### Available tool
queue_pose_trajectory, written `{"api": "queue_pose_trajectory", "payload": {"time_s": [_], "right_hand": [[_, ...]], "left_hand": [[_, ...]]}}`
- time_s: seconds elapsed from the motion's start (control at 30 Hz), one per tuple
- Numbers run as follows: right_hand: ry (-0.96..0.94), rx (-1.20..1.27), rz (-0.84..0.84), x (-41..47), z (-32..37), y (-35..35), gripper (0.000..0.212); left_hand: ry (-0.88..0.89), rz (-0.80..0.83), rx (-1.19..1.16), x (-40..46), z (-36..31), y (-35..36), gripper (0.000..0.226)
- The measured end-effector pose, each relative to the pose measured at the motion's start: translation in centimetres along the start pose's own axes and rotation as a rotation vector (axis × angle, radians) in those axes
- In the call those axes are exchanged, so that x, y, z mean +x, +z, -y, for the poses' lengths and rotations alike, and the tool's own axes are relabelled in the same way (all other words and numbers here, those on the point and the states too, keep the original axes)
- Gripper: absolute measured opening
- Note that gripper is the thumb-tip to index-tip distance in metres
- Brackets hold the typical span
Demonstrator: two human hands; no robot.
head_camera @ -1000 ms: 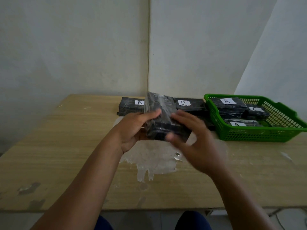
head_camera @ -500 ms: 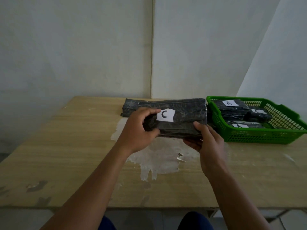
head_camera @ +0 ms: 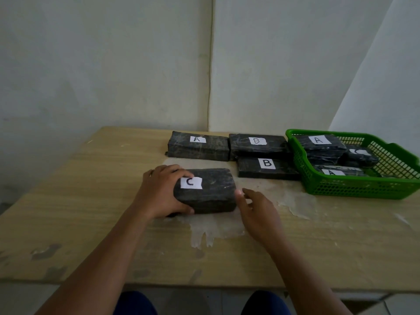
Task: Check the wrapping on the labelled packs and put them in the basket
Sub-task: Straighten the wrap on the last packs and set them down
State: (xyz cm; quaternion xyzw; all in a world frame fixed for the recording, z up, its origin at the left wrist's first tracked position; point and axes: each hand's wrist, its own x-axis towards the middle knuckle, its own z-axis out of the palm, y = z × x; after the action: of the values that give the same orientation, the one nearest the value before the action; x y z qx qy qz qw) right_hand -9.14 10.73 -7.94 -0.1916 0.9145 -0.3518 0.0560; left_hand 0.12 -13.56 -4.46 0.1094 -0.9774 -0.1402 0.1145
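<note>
A black wrapped pack labelled C (head_camera: pixel 211 192) lies on the wooden table (head_camera: pixel 91 212) in front of me. My left hand (head_camera: pixel 159 192) grips its left end, thumb on the near side and fingers over the top. My right hand (head_camera: pixel 256 212) sits just right of the pack with loose fingers, its thumb tip at the pack's right end. Behind lie a pack labelled A (head_camera: pixel 198 146) and two packs labelled B (head_camera: pixel 256 144) (head_camera: pixel 267 168). The green basket (head_camera: pixel 363 189) at the right holds several packs, labelled A (head_camera: pixel 318 144), C (head_camera: pixel 361 155) and A (head_camera: pixel 336 172).
A pale worn patch (head_camera: pixel 218 226) spreads over the table under and near my hands. White walls meet in a corner close behind the table. The table's front edge runs just above my knees.
The C pack, held up in both hands before, now lies flat on the table. My right hand has let go of it and my left hand still holds its left end.
</note>
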Motion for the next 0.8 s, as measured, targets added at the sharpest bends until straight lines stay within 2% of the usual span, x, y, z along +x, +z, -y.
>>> {"api": "queue_pose_trajectory", "payload": {"time_s": [0.1,0.17,0.37,0.5,0.8], "right_hand": [[-0.112,-0.322,0.085,0.1,-0.8,1.3,0.060],[-0.134,-0.420,0.124,0.0,-1.0,2.0,0.059],[-0.136,-0.431,0.097,0.4,-1.4,2.3,0.059],[-0.122,-0.420,0.073,0.4,-1.5,2.3,0.058],[-0.111,-0.422,0.064,0.6,-1.5,2.3,0.059]], "left_hand": [[-0.030,0.005,-0.066,1.2,1.8,0.8,0.095],[-0.020,-0.027,-0.058,2.3,2.8,1.4,0.092],[0.020,-0.331,0.036,4.8,3.6,5.2,0.058],[0.053,-0.463,-0.034,5.1,3.6,7.8,0.055],[0.089,-0.464,-0.081,6.7,2.9,8.8,0.055]]}}
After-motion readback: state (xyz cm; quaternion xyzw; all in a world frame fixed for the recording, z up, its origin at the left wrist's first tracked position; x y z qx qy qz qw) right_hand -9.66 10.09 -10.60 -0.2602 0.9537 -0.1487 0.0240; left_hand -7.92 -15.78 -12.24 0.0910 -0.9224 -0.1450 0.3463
